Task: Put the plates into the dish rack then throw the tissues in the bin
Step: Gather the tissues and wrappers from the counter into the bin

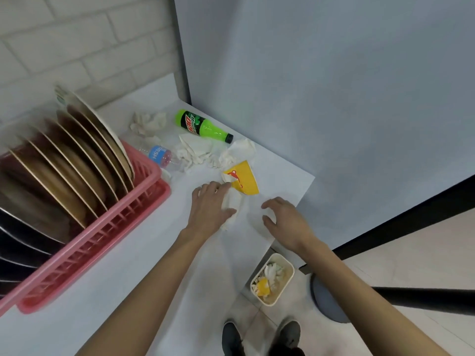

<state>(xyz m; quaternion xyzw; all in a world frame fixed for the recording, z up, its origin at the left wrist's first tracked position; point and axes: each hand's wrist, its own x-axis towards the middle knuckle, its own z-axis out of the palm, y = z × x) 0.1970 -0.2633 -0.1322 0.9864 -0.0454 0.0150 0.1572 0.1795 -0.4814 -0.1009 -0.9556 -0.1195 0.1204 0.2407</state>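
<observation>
While the plates stand in the rack, the left hand grips a tissue on the table. The right hand hovers nearby, fingers loosely curled, empty.

White table: rack, tissues, bottles.

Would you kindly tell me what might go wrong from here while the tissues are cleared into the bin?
1. The left hand grips a tissue right beside the yellow paper cup; lifting might drag the cup along.
2. The bin on the floor looks narrow and partly filled, so a dropped tissue might miss.
3. Crumpled tissues lie next to the green bottle and clear bottle, both on their sides; grabbing might set them rolling.
</observation>
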